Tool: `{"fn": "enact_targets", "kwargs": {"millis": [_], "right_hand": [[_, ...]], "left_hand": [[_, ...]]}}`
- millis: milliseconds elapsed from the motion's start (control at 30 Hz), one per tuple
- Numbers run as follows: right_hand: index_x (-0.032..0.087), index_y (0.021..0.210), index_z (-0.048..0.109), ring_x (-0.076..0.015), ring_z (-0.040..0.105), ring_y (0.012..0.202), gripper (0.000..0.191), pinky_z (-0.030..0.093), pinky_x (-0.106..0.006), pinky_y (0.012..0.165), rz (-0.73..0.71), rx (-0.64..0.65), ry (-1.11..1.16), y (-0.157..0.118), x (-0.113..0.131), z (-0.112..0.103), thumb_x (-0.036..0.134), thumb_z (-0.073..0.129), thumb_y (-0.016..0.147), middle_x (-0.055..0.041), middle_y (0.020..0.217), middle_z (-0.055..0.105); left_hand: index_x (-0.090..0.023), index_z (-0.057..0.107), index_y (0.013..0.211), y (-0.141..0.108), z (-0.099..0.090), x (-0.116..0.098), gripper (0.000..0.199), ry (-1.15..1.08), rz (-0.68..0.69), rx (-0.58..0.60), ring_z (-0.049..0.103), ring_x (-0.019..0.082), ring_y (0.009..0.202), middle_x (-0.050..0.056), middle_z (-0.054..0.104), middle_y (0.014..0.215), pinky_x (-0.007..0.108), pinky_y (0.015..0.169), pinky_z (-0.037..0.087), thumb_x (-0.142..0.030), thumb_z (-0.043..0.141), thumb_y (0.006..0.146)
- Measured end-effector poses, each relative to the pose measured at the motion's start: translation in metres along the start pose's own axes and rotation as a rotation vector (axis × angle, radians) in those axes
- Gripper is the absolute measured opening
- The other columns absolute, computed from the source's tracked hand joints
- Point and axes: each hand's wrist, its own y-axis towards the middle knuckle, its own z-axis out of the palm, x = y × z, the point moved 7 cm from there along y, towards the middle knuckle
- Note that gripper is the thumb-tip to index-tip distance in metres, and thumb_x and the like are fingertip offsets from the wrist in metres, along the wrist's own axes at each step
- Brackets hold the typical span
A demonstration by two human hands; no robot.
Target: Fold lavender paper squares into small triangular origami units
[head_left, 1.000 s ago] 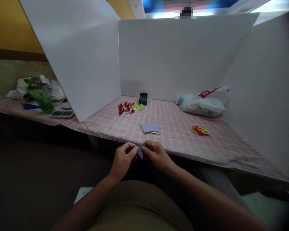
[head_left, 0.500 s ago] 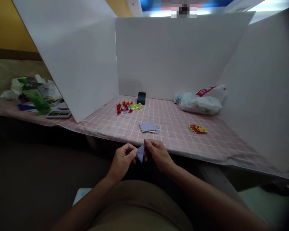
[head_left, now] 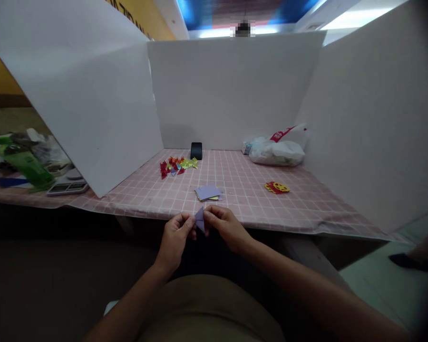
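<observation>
A small piece of folded purple paper (head_left: 200, 220) is held in front of the table edge, over my lap. My left hand (head_left: 176, 235) pinches its left side between thumb and fingers. On the other side, my right hand (head_left: 228, 228) is closed on its right edge, thumb toward me. Just beyond my hands lies a stack of paper squares (head_left: 208, 192), purple on top with yellow showing below. Farther back on the left sits a cluster of small folded paper figures (head_left: 174, 166) in red, orange, yellow and blue.
A dark phone-like device (head_left: 196, 150) leans near the back panel. At the right are red and yellow cut-out pieces (head_left: 277, 187) and a white plastic bag (head_left: 276, 152). White panels (head_left: 235, 95) enclose the table. A green bottle (head_left: 28, 164) and a scale (head_left: 67, 188) lie outside, left.
The camera view has shifted, so the table things appear farther left. My right thumb and fingers have come lower along the purple paper, and its upper tip now shows.
</observation>
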Motion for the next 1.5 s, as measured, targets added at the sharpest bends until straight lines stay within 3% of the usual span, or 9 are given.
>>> {"fn": "enact_targets", "kwargs": {"millis": [133, 367, 967, 1500], "right_hand": [[0.016, 0.081, 0.063, -0.0112, 0.055, 0.057, 0.026, 0.041, -0.028, 0.06, 0.032, 0.041, 0.164, 0.002, -0.004, 0.0, 0.04, 0.072, 0.083, 0.0012, 0.069, 0.062], [0.016, 0.08, 0.064, -0.0103, 0.056, 0.056, 0.024, 0.04, -0.026, 0.059, 0.049, 0.044, 0.229, 0.003, -0.01, -0.002, 0.038, 0.071, 0.085, 0.0008, 0.066, 0.064], [0.016, 0.084, 0.064, -0.0109, 0.06, 0.056, 0.027, 0.044, -0.025, 0.059, 0.067, 0.042, 0.296, 0.006, -0.008, -0.007, 0.042, 0.07, 0.086, -0.0001, 0.068, 0.069], [0.015, 0.087, 0.065, -0.011, 0.062, 0.058, 0.022, 0.045, -0.025, 0.061, 0.059, 0.054, 0.287, 0.006, -0.006, -0.008, 0.034, 0.073, 0.083, -0.0013, 0.071, 0.069]], "left_hand": [[-0.013, 0.066, 0.075, 0.003, 0.009, 0.008, 0.027, -0.157, -0.086, 0.049, 0.049, 0.01, 0.055, 0.0, 0.06, 0.062, 0.021, 0.055, 0.04, -0.038, 0.073, 0.08], [-0.012, 0.068, 0.077, 0.006, 0.02, 0.013, 0.028, -0.305, -0.155, 0.133, 0.053, 0.009, 0.057, 0.003, 0.065, 0.064, 0.019, 0.054, 0.041, -0.038, 0.078, 0.077], [-0.012, 0.068, 0.075, 0.015, 0.028, 0.013, 0.031, -0.361, -0.183, 0.135, 0.056, 0.008, 0.054, -0.001, 0.062, 0.06, 0.018, 0.052, 0.041, -0.038, 0.084, 0.071], [-0.012, 0.066, 0.074, 0.015, 0.031, 0.012, 0.034, -0.421, -0.226, 0.145, 0.056, 0.008, 0.053, -0.002, 0.061, 0.06, 0.017, 0.049, 0.04, -0.038, 0.087, 0.068]]}}
